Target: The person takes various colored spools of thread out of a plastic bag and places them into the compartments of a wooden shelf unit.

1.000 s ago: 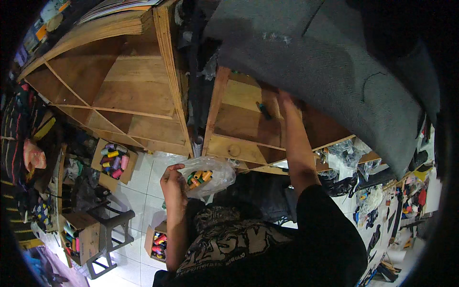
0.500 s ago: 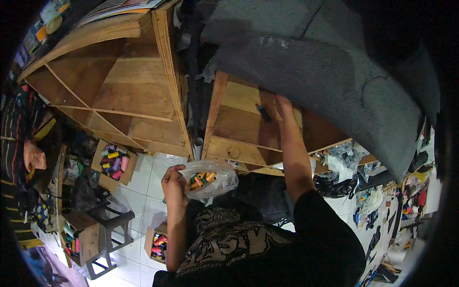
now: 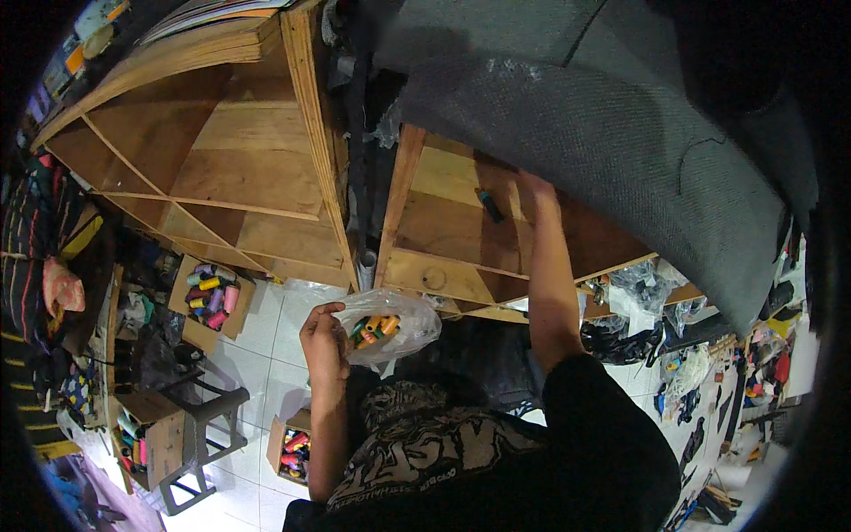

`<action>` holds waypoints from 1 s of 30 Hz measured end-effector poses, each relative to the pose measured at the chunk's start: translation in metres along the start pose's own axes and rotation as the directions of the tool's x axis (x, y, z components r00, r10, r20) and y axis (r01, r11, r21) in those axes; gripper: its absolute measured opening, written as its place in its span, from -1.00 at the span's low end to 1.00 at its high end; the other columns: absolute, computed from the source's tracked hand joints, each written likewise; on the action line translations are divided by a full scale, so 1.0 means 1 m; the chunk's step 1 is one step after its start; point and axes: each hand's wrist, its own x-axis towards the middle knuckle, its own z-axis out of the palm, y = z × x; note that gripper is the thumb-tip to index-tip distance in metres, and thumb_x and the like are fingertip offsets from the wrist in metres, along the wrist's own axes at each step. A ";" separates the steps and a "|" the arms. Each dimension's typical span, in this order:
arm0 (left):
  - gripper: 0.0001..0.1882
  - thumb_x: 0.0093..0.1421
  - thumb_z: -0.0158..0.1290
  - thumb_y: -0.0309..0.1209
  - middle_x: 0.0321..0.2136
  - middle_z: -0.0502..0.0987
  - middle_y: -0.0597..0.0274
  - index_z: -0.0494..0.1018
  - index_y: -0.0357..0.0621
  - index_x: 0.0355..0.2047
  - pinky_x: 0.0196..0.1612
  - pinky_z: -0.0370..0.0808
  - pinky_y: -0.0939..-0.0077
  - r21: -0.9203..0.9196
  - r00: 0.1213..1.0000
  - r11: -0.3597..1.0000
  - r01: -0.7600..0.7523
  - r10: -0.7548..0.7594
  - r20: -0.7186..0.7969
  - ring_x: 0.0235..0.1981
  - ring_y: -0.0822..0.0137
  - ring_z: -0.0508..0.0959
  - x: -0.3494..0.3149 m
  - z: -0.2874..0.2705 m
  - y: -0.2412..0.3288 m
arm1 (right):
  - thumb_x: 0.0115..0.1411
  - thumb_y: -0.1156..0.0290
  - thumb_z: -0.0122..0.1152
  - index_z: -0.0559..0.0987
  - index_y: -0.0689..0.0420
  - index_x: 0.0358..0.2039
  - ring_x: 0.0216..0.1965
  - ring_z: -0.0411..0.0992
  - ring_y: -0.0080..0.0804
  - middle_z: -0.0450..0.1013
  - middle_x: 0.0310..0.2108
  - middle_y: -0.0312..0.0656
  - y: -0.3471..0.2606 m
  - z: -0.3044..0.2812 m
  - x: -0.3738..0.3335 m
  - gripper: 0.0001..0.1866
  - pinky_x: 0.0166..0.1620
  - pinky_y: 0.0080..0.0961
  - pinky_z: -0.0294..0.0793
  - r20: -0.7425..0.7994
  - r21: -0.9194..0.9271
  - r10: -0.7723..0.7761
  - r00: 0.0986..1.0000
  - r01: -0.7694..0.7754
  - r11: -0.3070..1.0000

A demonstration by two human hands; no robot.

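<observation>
My left hand is closed on the edge of a clear plastic bag. Inside the bag lie several thread spools, yellow-orange and dark green. My right arm reaches up into a wooden shelf compartment. There my right hand is partly covered by a hanging grey fabric, so its fingers and anything in them are hidden. Left of that hand, a dark green thread spool lies on the compartment's boards, apart from the hand.
At left stands another wooden shelf unit with divided compartments. Cardboard boxes of coloured spools sit on the tiled floor, one by my left forearm. A grey plastic stool stands at lower left. Plastic bags clutter the right.
My right hand and forearm have shifted slightly to the right inside the compartment. The left hand still holds the bag in nearly the same place.
</observation>
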 end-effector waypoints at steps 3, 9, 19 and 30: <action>-0.79 0.15 -0.17 -0.44 -0.81 0.16 0.48 0.41 -0.32 -0.35 -0.80 -0.01 0.68 0.023 0.999 0.999 -0.030 0.031 -0.011 -0.85 0.64 0.09 0.001 0.003 -0.002 | -0.09 0.15 0.32 0.60 0.13 -0.32 -0.32 0.45 -0.38 0.53 -0.38 -0.18 -0.033 -0.029 -0.042 -0.63 -0.25 -0.45 0.38 0.332 -0.033 0.079 0.940 -0.072 0.997; -0.79 0.15 -0.15 -0.43 -0.81 0.15 0.49 0.41 -0.31 -0.36 -0.78 -0.02 0.69 0.009 1.000 1.000 -0.010 0.010 0.003 -0.83 0.65 0.09 0.007 0.003 -0.001 | -0.05 0.17 0.29 0.60 0.12 -0.33 -0.38 0.43 -0.43 0.51 -0.43 -0.21 -0.049 -0.035 -0.074 -0.67 -0.30 -0.48 0.39 0.424 -0.262 0.008 0.906 0.114 0.958; -0.81 0.15 -0.02 -0.46 -0.61 0.35 0.42 0.49 -0.15 -0.22 -0.52 0.15 0.70 0.601 0.906 0.684 -0.414 0.374 0.200 -0.59 0.60 0.20 -0.018 0.020 0.047 | 0.04 0.37 0.19 0.51 0.24 -0.27 -0.35 0.42 -0.55 0.46 -0.36 -0.23 -0.141 -0.062 -0.113 -0.73 -0.28 -0.61 0.37 0.486 0.631 -0.124 0.865 -0.249 0.735; -0.84 0.11 0.01 -0.51 -0.69 0.30 0.43 0.50 -0.21 -0.28 -0.60 0.14 0.69 0.510 0.793 0.615 -0.602 0.534 0.292 -0.65 0.63 0.19 -0.019 0.030 0.057 | 0.09 0.43 0.09 0.44 0.34 -0.19 -0.25 0.43 -0.34 0.47 -0.33 -0.04 -0.166 -0.086 -0.129 -0.71 -0.26 -0.51 0.36 0.297 0.859 -0.154 0.942 -0.193 0.474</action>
